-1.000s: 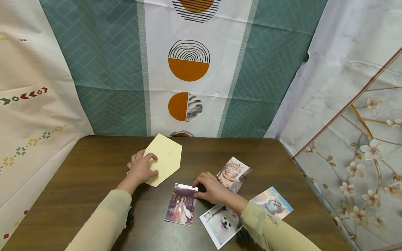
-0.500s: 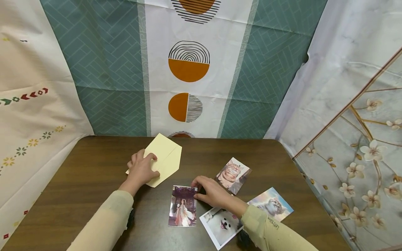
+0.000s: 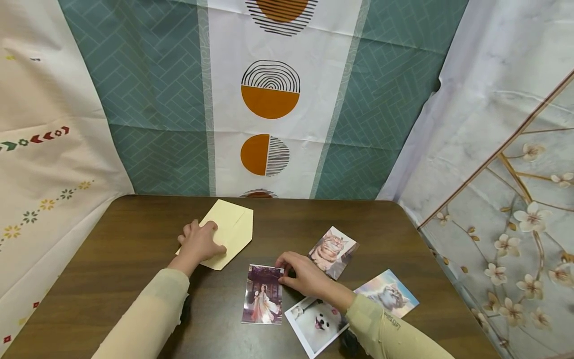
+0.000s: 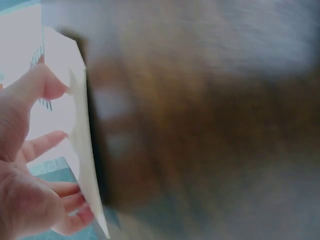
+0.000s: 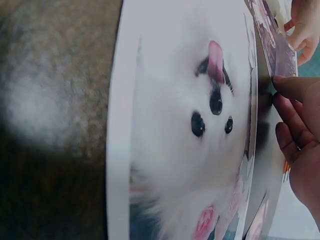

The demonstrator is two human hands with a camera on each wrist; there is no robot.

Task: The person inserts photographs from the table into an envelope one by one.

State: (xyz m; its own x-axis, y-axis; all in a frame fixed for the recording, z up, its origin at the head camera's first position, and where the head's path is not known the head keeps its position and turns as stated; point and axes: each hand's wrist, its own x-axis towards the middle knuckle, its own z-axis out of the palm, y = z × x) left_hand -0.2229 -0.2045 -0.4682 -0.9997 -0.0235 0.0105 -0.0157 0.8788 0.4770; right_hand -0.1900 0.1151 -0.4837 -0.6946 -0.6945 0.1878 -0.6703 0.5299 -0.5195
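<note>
My left hand (image 3: pixel 199 244) holds a pale yellow envelope (image 3: pixel 237 224), its bent thumb and fingers on the paper's left part. Seen in the left wrist view, the thumb and fingertips meet the envelope (image 4: pixel 82 125) along its face and edge. My right hand (image 3: pixel 305 273) pinches the upper right edge of a photo card (image 3: pixel 262 296) showing a figure in a long robe. The right wrist view has the thumb and forefinger (image 5: pixel 286 102) together at the corner of that card (image 5: pixel 272 40).
Under the right wrist lies a white-bordered white dog photo (image 3: pixel 316 324). An orange cat photo (image 3: pixel 329 249) lies beyond the right hand, a grey cat photo (image 3: pixel 390 294) right of it. Printed curtains (image 3: pixel 269 99) hang behind the brown table (image 3: pixel 148 234).
The envelope has shifted slightly left and toward me with the left hand. The robed-figure card has turned a little to stand straighter, the right hand still at its edge.
</note>
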